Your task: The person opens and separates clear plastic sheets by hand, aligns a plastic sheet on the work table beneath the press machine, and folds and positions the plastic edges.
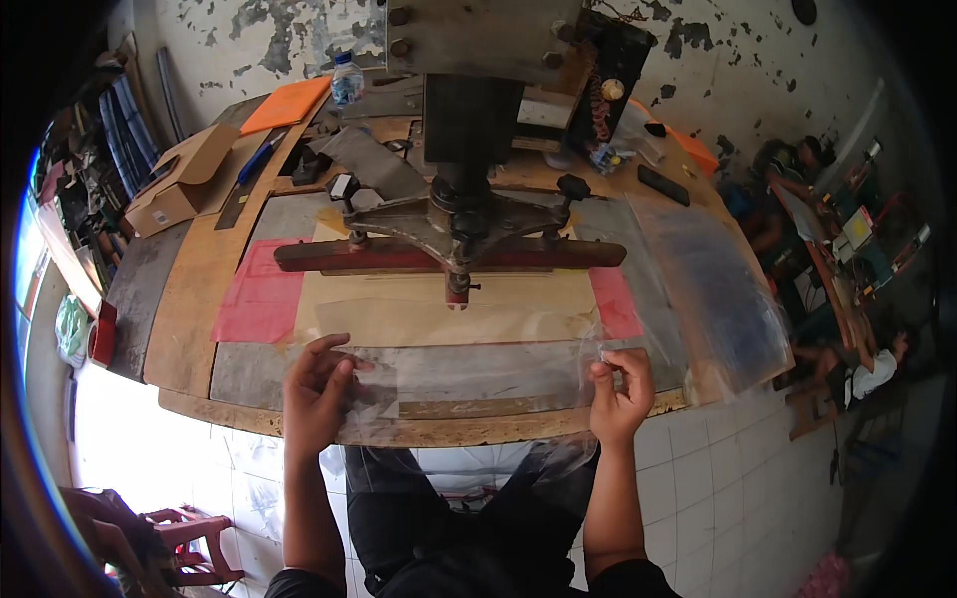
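A thin clear plastic sheet (374,407) spans the space between my hands at the front edge of the table, its lower part hanging over my lap. My right hand (620,394) is closed, with thumb and fingers pinching the sheet's right side. At the sheet's left side, my left hand (317,394) has its fingers loosely bent and thumb apart; some fingertips show through the plastic. Beyond both hands, a press with a long red bar (379,258) stands over a tan sheet (399,321) with pink pieces (257,291) at its ends.
Stacked clear plastic sheets (713,289) lie at the right of the table. A cardboard box (179,189), a blue cutter (261,159) and a water bottle (347,82) are at the back left. Other people (873,374) sit far right. A red stool (199,543) stands lower left.
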`<state>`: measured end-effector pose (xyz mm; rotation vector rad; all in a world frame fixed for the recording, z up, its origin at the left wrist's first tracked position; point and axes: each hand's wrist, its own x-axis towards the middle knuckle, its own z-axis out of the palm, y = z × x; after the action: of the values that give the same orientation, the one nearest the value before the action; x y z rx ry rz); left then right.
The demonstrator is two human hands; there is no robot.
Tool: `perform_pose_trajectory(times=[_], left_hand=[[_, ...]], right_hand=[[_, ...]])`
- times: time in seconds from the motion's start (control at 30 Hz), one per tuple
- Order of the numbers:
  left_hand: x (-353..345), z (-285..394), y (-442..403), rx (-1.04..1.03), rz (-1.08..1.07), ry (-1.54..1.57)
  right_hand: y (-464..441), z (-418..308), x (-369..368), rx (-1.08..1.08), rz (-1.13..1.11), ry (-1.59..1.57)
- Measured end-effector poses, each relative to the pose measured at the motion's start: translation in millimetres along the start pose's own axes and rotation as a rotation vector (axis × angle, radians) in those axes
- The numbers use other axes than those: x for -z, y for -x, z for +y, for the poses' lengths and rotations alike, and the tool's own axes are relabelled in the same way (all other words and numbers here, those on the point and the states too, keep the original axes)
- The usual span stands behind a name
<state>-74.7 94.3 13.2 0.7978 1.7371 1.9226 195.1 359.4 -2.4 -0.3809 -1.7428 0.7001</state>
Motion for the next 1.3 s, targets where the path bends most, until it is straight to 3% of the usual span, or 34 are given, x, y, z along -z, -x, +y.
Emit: perform_pose_trajectory(times=[0.37, 0.47, 0.63, 1.3], left_hand=[[-0.6, -0.8, -1.4, -0.009, 0.021, -0.008], [4.0, 2.8, 1.3, 0.033, 0.032, -0.025], [3.7, 2.3, 3.5, 0.031, 0.004, 0.056], [5.8, 8.9, 4.5, 0.019, -0.07, 0.056]], right_hand=[[-1.0, -7.4, -1.8, 0.117, 0.0, 0.098], [1.8, 0.7, -2.1, 0.073, -0.014, 0.073], [-6.2, -3.8, -9.8, -0.319, -0.006, -0.066], [-8.5, -0.6, -9.6, -0.348, -0.057, -0.071]])
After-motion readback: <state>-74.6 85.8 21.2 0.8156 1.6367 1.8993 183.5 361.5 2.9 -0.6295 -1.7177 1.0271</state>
